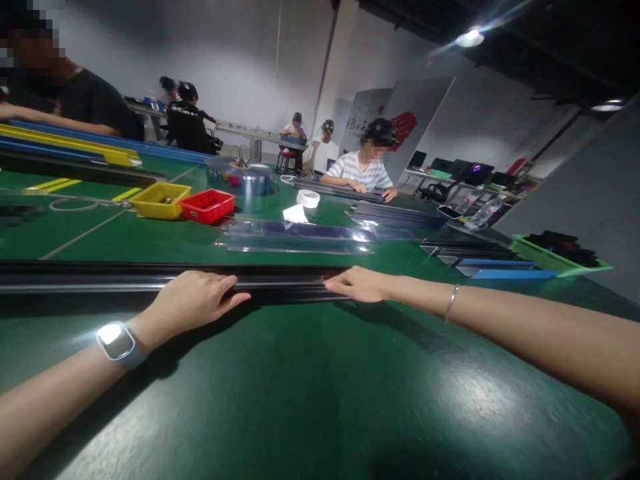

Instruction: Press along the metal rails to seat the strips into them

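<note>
long strip (285, 283): black | counter (300, 387): green | bin (153, 210): yellow | second bin (204, 215): red | basket (544, 260): light green | shirt (352, 165): grey-white striped

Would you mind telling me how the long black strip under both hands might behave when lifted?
The black strip is probably fairly stiff, lying straight with lengthwise ridges. Its glossy surface may be slippery. Its length, running out of view, could make one-ended lifting unwieldy.

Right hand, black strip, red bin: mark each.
Right hand (367, 285): head view, back of the hand.
Black strip (280, 280): head view, exposed upper face.
Red bin (212, 214): head view, near wall.
</note>
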Demonstrator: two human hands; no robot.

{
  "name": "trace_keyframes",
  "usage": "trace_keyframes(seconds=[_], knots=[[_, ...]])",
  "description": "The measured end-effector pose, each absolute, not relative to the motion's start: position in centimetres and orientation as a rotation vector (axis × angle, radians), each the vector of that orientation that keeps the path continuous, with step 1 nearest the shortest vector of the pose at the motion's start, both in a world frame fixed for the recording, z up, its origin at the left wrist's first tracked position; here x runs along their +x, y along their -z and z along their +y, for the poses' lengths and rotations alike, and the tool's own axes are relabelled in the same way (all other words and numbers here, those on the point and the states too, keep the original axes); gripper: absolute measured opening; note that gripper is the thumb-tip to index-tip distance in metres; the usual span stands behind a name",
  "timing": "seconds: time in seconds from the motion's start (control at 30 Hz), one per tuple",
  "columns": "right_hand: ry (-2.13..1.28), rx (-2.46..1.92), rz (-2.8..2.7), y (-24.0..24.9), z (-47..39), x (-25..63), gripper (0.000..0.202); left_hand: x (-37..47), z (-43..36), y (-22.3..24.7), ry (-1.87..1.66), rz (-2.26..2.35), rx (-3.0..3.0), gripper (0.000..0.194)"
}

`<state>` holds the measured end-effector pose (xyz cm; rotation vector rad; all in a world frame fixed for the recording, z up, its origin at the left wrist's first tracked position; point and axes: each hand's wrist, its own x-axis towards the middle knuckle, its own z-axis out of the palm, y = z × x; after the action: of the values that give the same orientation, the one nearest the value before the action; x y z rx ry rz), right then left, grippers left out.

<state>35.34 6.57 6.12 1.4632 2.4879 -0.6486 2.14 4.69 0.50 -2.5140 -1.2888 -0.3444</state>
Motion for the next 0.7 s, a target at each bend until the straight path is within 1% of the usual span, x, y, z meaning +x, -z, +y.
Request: trace_keyframes(seconds=[0.13,0.27,0.4,0.5,0.6,0.7], knots=[[0.663,1.385,2.521,-6.0,7.0,35.6,0.057,2.1,4.8,-0.5,0.385,-1.314,-2.545,0.047],[0.622,1.395,2.485,-6.3,7.2,35.2,0.059,2.1,4.7,-0.6,0.391,-1.312,-2.546,0.049],[0.538,1.387,2.402,-6.9,7.1,33.9,0.066,2.1,4.4,-0.8,0.354,-1.29,-2.526,0.048],[0.429,1.297,2.436,-7.1,6.9,32.8,0.072,2.2,4.2,-0.8,0.346,-1.285,-2.511,0.048],[0.384,1.207,2.55,-6.9,6.6,31.9,0.071,2.2,4.1,-0.8,0.387,-1.295,-2.524,0.049],[0.392,1.21,2.573,-6.7,6.5,31.4,0.068,2.1,4.2,-0.7,0.411,-1.31,-2.538,0.05]])
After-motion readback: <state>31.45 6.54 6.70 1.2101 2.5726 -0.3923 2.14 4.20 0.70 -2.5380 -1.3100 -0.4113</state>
